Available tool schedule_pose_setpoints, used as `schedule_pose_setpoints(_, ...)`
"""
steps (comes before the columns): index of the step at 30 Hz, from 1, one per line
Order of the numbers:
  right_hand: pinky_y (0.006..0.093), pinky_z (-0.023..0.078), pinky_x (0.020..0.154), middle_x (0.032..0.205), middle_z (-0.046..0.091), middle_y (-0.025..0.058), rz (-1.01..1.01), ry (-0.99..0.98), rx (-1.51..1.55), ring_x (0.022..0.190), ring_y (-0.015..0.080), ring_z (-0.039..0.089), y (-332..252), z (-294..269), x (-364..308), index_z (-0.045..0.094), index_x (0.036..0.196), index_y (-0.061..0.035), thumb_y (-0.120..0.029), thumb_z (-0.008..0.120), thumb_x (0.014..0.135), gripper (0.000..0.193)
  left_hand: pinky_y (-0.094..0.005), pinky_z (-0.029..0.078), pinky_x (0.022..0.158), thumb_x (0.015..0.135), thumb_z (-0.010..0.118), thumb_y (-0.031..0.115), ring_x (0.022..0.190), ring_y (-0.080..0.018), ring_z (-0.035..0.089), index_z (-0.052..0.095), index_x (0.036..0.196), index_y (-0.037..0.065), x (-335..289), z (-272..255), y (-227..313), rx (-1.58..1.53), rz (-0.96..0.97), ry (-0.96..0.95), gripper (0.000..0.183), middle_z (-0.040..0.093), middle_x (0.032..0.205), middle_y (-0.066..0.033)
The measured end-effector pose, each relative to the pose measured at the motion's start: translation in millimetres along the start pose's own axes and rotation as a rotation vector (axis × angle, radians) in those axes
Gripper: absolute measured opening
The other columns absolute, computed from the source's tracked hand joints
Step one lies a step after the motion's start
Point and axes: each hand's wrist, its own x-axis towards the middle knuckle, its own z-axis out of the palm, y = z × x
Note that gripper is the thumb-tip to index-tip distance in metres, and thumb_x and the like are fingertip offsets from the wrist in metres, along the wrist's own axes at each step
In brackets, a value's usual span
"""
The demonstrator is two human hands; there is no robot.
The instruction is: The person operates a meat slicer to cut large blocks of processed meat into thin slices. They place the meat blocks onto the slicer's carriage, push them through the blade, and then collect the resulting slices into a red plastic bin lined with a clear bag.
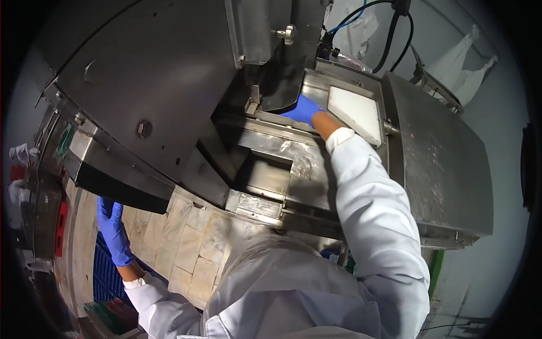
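My left hand [114,234], in a blue glove, is raised at the left beside the lower edge of a dark metal chute [124,189]. Its visible fingers are stretched upward and apart, and the chute hides their tips. My right hand [305,110], also gloved in blue, reaches into a steel machine [186,73] at the far middle. A dark curved plate [285,85] covers its fingers, so whether they grip anything is hidden. Just right of this hand lies a white slab [355,114] on the machine's metal bed [316,85].
A square opening [265,172] sits in the machine's near side. To the right stands a large curved steel cover [440,158]. Black cables [389,42] hang at the back. A blue crate [104,271] rests on the tiled floor [192,243] at the lower left.
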Motion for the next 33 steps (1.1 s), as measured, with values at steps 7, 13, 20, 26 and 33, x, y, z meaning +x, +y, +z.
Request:
schedule_pose_setpoints(7,0.0303,0.046,0.093,0.118,0.063,0.0075,0.369,-0.292,0.504,0.103,0.0140,0.058,-38.0,-97.0,-42.1,0.056,0.129,-0.0057,-0.031,0.060,0.093,0.045,-0.0311,0.034,0.106,0.088,0.064,0.005,0.122,-0.0173,0.049,0.041,0.140,-0.002,-13.0,-16.2,8.1,0.022,0.009,0.042,0.057,0.052,0.135,-0.0094)
schedule_pose_setpoints(13,0.0290,0.046,0.094,0.125,0.060,0.0079,0.473,0.043,0.529,0.110,0.0155,0.057,-83.6,-199.7,-197.9,0.054,0.133,-0.0045,-0.021,0.058,0.093,0.043,-0.0310,0.032,0.107,0.091,0.060,0.007,0.123,-0.0173,0.048,0.044,0.136,-0.003,-2.6,-4.1,12.7,0.035,0.033,-0.028,0.049,0.052,0.134,-0.0098)
schedule_pose_setpoints(20,0.0282,0.046,0.095,0.127,0.060,0.0092,0.463,-0.180,0.610,0.113,0.0161,0.056,-164.8,-174.5,-330.2,0.053,0.132,-0.0015,-0.022,0.059,0.095,0.043,-0.0309,0.038,0.103,0.092,0.061,0.012,0.118,-0.0184,0.052,0.045,0.135,-0.003,2.8,-4.8,15.3,0.115,0.065,-0.031,0.049,0.055,0.127,-0.0101)
schedule_pose_setpoints(26,0.0297,0.043,0.099,0.129,0.057,0.0095,0.424,-0.386,0.805,0.114,0.0163,0.055,-194.7,-116.9,-401.4,0.050,0.134,-0.0019,-0.020,0.059,0.095,0.044,-0.0309,0.042,0.098,0.088,0.067,0.011,0.111,-0.0178,0.056,0.048,0.132,-0.003,6.6,-7.8,18.9,0.064,0.075,-0.076,0.050,0.059,0.120,-0.0107)
schedule_pose_setpoints(33,0.0291,0.043,0.099,0.130,0.057,0.0102,0.482,-0.494,0.829,0.117,0.0162,0.053,-251.3,-74.7,-388.6,0.048,0.136,-0.0019,-0.012,0.058,0.094,0.044,-0.0316,0.044,0.097,0.083,0.073,0.018,0.111,-0.0194,0.056,0.050,0.129,-0.003,5.6,-10.6,12.0,0.042,0.144,-0.059,0.056,0.060,0.119,-0.0109)
